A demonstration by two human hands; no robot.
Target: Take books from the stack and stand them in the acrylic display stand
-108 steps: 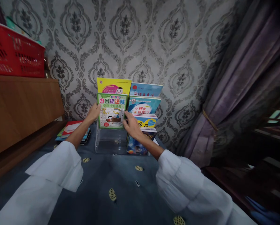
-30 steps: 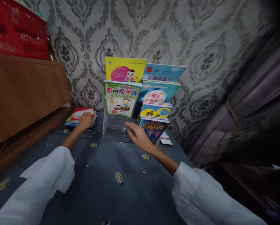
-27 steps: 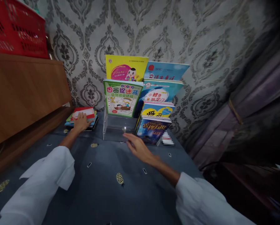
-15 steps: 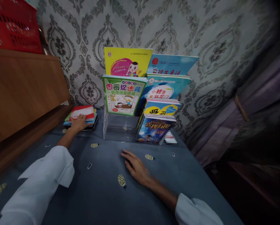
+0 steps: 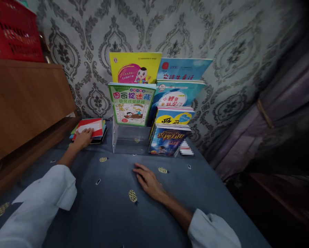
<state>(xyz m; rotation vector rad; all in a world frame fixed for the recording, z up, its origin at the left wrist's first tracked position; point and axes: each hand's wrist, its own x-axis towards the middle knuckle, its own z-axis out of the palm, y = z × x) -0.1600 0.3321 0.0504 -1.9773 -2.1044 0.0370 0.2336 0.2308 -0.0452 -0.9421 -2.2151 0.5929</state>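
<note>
red book (image 5: 98, 126), flat under left hand (image 5: 83, 138), long axis unclear

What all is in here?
Tablecloth: 1, blue, foreground
Rack: 1, clear, on tablecloth
Yellow book: 1, yellow, rack's upper left
Green book: 1, green, before yellow book
Other books: several, mostly blue, rack's right
Book pile: 1, red uppermost, left of rack
Pixelated item: 1, white, right of rack
Cabinet: 1, brown, left
Basket: 1, red, atop cabinet
Wallpaper: 1, grey, behind
Curtain: 1, purple, right
Sleeves: 2, white, foreground
Left hand: 1, on book pile
Right hand: 1, before rack
</note>
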